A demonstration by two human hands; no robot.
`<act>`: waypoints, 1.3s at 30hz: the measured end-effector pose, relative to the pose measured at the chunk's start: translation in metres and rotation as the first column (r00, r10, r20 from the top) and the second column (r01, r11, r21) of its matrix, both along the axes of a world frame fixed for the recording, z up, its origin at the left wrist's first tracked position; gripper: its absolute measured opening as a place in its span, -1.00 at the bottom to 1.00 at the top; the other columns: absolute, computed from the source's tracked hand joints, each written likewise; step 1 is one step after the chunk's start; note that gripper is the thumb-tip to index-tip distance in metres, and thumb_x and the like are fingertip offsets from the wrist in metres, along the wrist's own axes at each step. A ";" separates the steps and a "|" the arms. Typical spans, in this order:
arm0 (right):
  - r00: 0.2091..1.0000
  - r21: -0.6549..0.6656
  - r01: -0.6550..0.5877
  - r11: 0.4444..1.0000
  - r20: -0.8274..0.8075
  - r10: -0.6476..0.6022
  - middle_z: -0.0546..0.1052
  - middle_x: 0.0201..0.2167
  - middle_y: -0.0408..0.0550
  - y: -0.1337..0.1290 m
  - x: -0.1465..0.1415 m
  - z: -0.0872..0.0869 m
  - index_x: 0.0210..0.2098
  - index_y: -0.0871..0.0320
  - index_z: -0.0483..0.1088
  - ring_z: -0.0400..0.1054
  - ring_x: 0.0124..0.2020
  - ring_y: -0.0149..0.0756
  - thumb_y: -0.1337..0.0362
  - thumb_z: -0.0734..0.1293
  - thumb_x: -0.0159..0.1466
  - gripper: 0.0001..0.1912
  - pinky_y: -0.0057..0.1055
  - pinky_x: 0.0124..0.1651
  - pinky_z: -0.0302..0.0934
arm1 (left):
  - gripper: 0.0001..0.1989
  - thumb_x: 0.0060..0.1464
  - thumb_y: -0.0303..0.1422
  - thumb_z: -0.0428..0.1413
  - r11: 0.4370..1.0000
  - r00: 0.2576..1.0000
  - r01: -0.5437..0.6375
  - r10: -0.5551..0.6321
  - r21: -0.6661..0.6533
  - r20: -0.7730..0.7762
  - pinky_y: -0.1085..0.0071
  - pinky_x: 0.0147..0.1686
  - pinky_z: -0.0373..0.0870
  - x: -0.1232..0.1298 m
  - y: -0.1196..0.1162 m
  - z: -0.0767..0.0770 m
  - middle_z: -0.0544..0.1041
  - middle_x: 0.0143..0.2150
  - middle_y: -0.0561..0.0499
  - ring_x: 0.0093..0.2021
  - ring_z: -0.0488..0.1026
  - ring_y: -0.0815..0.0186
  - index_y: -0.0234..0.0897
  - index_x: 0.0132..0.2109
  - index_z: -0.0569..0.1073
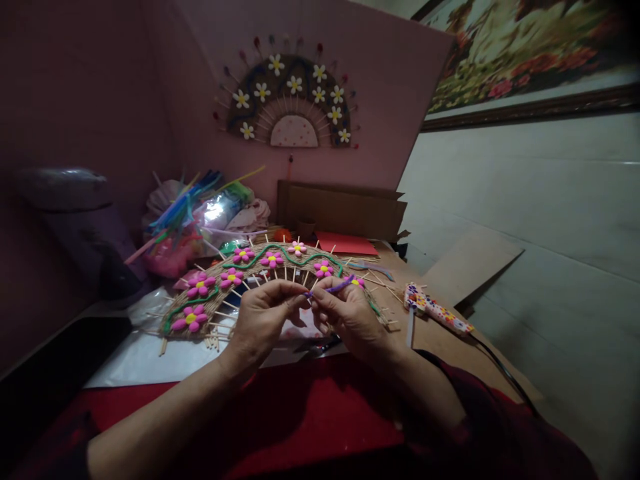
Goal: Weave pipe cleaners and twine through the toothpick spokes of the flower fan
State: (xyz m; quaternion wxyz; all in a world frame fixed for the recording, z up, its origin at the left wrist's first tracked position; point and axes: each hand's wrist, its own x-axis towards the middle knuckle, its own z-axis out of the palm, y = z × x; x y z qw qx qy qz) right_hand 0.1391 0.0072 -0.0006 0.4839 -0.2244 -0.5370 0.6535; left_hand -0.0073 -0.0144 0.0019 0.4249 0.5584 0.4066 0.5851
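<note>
A short purple pipe cleaner (pixel 343 285) is pinched between the fingertips of both hands. My left hand (pixel 267 317) grips its left end with thumb and forefinger; my right hand (pixel 350 317) holds it just beside, and the free end sticks out up and to the right. Right behind the hands lies a twine-wrapped arch (pixel 260 257) with thin sticks, pink flowers with yellow centres (pixel 191 319) and a wavy green strip (pixel 280 248). The hands cover part of its inner edge.
A flower-patterned glue gun (pixel 435 310) with a black cord lies at right. Bagged craft supplies (pixel 215 213) and cardboard (pixel 340 210) stand behind. A dark object (pixel 65 360) lies at left. A finished-looking fan with white flowers (pixel 295 87) hangs on the pink board.
</note>
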 end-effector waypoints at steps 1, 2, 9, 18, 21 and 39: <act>1.000 -0.009 -0.011 1.000 -0.005 0.011 0.36 -0.59 -0.25 0.000 0.000 0.000 -0.47 0.20 0.31 0.18 -0.69 -0.58 0.17 0.40 0.13 -0.75 -0.60 -0.66 0.11 | -0.84 -0.08 -0.34 0.21 1.000 1.000 0.004 -0.003 -0.006 0.025 0.48 -0.56 0.37 0.000 0.000 0.001 0.48 -0.54 0.06 -0.59 0.40 0.42 -0.37 -0.36 0.47; 1.000 -0.015 -0.017 1.000 0.002 0.017 0.37 -0.59 -0.25 0.000 0.000 0.000 -0.46 0.20 0.31 0.18 -0.69 -0.58 0.17 0.40 0.13 -0.75 -0.60 -0.65 0.11 | -0.84 -0.08 -0.34 0.21 1.000 0.999 0.004 -0.004 -0.010 0.035 0.49 -0.55 0.37 0.000 -0.001 0.002 0.48 -0.53 0.06 -0.59 0.40 0.42 -0.37 -0.36 0.47; 0.987 0.000 0.031 1.000 0.159 -0.031 0.28 -0.71 -0.31 -0.001 0.000 0.000 -0.48 0.18 0.27 0.07 -0.77 -0.58 0.10 0.39 0.13 -0.70 -0.60 -0.74 -0.01 | -0.87 0.02 -0.34 0.08 0.997 0.977 -0.036 0.050 0.076 -0.206 0.49 -0.55 0.29 -0.005 0.002 -0.002 0.39 -0.54 0.10 -0.57 0.32 0.44 -0.31 -0.40 0.40; 0.974 0.023 0.055 0.998 0.220 -0.058 0.32 -0.69 -0.29 0.001 -0.001 -0.006 -0.47 0.18 0.29 0.11 -0.76 -0.57 0.10 0.41 0.09 -0.70 -0.59 -0.72 0.01 | -0.89 -0.14 -0.34 0.16 0.960 0.794 -0.087 0.228 0.265 -0.564 0.41 -0.47 0.25 -0.007 0.002 0.000 0.43 -0.51 0.02 -0.49 0.34 0.34 -0.30 -0.46 0.42; 0.996 -0.071 -0.010 0.997 0.082 0.015 0.34 -0.64 -0.28 0.003 -0.001 -0.006 -0.44 0.18 0.29 0.13 -0.71 -0.58 0.11 0.41 0.10 -0.71 -0.60 -0.67 0.05 | -0.84 -0.05 -0.31 0.12 0.999 0.976 -0.038 0.036 -0.006 -0.215 0.44 -0.51 0.32 -0.006 0.003 0.005 0.46 -0.52 0.04 -0.55 0.37 0.38 -0.33 -0.36 0.46; 0.957 0.009 0.088 0.996 0.275 -0.087 0.30 -0.75 -0.28 0.002 -0.003 -0.009 -0.55 0.19 0.29 0.06 -0.80 -0.57 0.11 0.39 0.08 -0.70 -0.59 -0.77 -0.06 | -0.87 -0.10 -0.34 0.17 0.929 0.505 0.014 0.313 0.370 -0.804 0.34 -0.37 0.26 -0.009 -0.002 0.001 0.49 -0.40 -0.09 -0.36 0.39 0.21 -0.32 -0.41 0.42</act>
